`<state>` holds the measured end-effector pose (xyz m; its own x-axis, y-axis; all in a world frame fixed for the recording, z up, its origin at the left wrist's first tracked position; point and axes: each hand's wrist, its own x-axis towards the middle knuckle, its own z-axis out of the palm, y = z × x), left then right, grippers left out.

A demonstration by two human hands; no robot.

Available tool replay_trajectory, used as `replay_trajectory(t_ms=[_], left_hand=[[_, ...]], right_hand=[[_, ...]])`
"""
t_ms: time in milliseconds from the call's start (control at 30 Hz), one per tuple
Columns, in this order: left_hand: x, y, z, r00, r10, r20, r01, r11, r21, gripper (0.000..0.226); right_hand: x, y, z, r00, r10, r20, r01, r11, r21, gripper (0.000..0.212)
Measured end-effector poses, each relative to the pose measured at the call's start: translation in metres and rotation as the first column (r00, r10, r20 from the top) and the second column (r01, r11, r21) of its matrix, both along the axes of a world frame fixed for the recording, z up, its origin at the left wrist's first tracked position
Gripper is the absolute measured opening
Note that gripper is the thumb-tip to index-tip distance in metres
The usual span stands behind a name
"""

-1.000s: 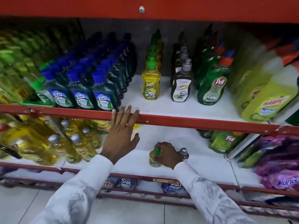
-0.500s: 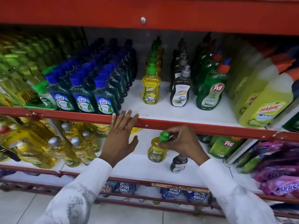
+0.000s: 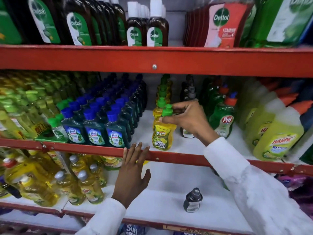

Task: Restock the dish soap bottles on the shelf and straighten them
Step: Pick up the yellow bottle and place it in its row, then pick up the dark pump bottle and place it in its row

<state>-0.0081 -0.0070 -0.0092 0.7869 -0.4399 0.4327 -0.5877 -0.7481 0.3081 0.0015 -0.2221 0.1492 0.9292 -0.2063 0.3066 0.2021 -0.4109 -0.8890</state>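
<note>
A yellow Super dish soap bottle (image 3: 162, 134) with a green cap stands at the front of the middle shelf (image 3: 186, 157), at the head of a row of like yellow bottles (image 3: 160, 102). My right hand (image 3: 184, 117) pinches its green cap from the right. My left hand (image 3: 133, 172) rests flat with spread fingers on the red front rail of that shelf, holding nothing. A small dark bottle (image 3: 193, 200) with a grey cap stands alone on the white lower shelf (image 3: 160, 184). A row of dark grey-capped bottles (image 3: 189, 92) runs behind my right hand.
Blue-capped Lizol bottles (image 3: 94, 129) fill the middle shelf's left; green Pril bottles (image 3: 221, 116) and yellow Harpic bottles (image 3: 277, 141) stand on its right. Yellow bottles (image 3: 50, 184) crowd the lower shelf's left. Dettol bottles (image 3: 147, 29) line the top shelf.
My right hand lifted the yellow bottle from the lower shelf up onto the middle shelf, in front of the yellow row. The dark bottle stayed below. The view tilted upward.
</note>
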Motion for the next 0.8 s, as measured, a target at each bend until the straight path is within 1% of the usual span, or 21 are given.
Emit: replay_trajectory(t_ms=[133,267,400,533,600,667,733,800], left_hand=[[0.002,0.001,0.0,1.0,-0.005,-0.003,0.005,1.0,-0.001,0.074],[0.002,0.001,-0.001,1.0,0.002,0.0,-0.002,1.0,0.01,0.074],[0.003,0.001,-0.004,1.0,-0.005,0.008,0.005,1.0,0.0,0.075],[0.002,0.0,-0.007,0.999,0.0,0.034,0.0,1.0,0.002,0.077],[0.0,-0.004,-0.01,0.998,0.027,0.055,-0.027,1.0,0.009,0.077],[-0.005,-0.011,-0.015,0.995,0.045,0.091,-0.045,0.999,-0.003,0.075],[-0.012,-0.023,-0.022,0.985,0.03,0.168,-0.032,0.999,0.009,0.071],[-0.017,-0.039,-0.028,0.968,-0.011,0.252,0.004,1.0,0.026,0.067]], right_hand=[[0.024,0.013,-0.011,0.997,-0.045,-0.062,0.043,0.998,-0.045,0.043],[0.037,0.022,-0.015,0.995,-0.071,-0.076,0.063,0.992,-0.111,0.045],[0.042,0.029,-0.01,0.986,-0.099,-0.133,0.067,0.971,-0.229,0.059],[0.034,0.03,-0.012,0.99,-0.106,-0.092,0.076,0.956,-0.285,0.058],[0.023,0.024,-0.014,0.993,-0.1,-0.057,0.078,0.948,-0.308,0.061],[0.003,0.015,-0.022,0.991,-0.125,0.041,0.131,0.905,-0.405,0.064],[-0.025,0.007,-0.039,0.967,-0.17,0.19,0.247,0.805,-0.539,0.062],[-0.054,-0.004,-0.063,0.925,-0.212,0.316,0.37,0.694,-0.618,0.057]])
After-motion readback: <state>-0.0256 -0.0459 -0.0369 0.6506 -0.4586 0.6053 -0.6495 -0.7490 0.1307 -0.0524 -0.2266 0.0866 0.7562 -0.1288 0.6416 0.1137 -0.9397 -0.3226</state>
